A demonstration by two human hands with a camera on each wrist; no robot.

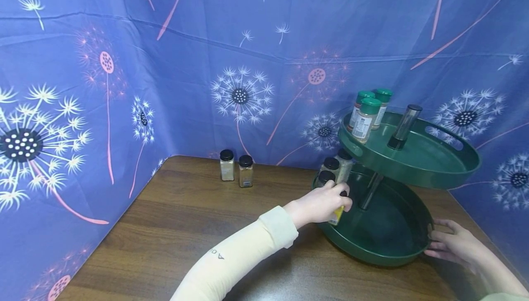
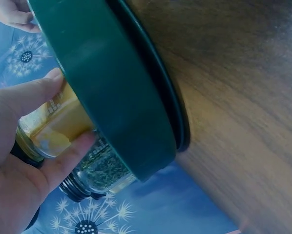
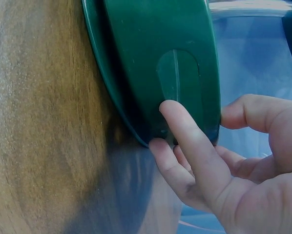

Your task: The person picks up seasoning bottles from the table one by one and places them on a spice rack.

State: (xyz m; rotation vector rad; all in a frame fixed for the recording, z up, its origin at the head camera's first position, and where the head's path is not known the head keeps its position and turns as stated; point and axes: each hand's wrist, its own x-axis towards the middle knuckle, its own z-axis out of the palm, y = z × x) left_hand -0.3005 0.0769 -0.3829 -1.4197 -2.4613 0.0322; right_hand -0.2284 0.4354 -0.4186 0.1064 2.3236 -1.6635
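Observation:
My left hand [image 1: 323,203] grips a spice jar with a yellow label [image 2: 70,119] and dark cap, at the left side of the lower tray [image 1: 378,259] of a green two-tier stand. In the left wrist view, the jar's base is hidden behind the tray wall. Beside it, a jar of green flakes [image 2: 104,168] stands in the same tray, among several black-capped jars [image 1: 332,164]. On the opposite side, my right hand [image 1: 456,243] holds the lower tray's rim by its handle slot [image 3: 177,73], thumb at the upper edge and fingers against the outer wall.
The upper tray [image 1: 434,177] carries three green-capped jars [image 1: 363,124] at its left, around a metal post [image 1: 406,126]. Two black-capped jars [image 1: 245,175] stand at the back of the wooden table [image 1: 186,227]. Patterned blue cloth [image 1: 186,62] hangs behind.

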